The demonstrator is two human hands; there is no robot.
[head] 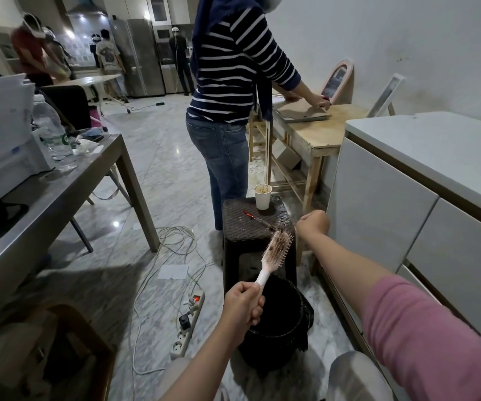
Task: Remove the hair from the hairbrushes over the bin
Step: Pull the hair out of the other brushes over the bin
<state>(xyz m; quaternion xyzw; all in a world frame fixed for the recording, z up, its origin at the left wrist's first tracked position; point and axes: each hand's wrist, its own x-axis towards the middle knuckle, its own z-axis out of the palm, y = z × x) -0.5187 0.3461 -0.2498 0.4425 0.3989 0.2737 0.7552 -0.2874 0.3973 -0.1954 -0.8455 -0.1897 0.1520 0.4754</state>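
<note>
Left hand (pixel 243 303): fingers wrapped round the handle of the pale pink hairbrush (pixel 274 256), bristles tilted up, above the bin's near rim.
Right hand (pixel 313 224): stretched forward at the stool's right edge; curled, grasp unclear.
Bin (pixel 279 322): round, black, below the left hand.
Stool (pixel 250 224): dark woven top, beyond the bin; paper cup (pixel 263 196) upright on it.
Open room: marble floor left of the left hand, cables trailing.

**Item count, head view**

The view is showing the following quantities:
- Hairbrush (pixel 276 250): one.
- Bin (pixel 279 322): one.
- Stool (pixel 250 224): one.
- Paper cup (pixel 262 196): one.
- Red-handled tool (pixel 255 217) lying on the stool: one.
- Power strip (pixel 188 324): one.
- Water bottle (pixel 54 134): one.
- Hands: two, the left hand (pixel 243 305) and the right hand (pixel 313 224).
- Tables: two, a grey one (pixel 59 192) and a wooden one (pixel 320 134).
</note>
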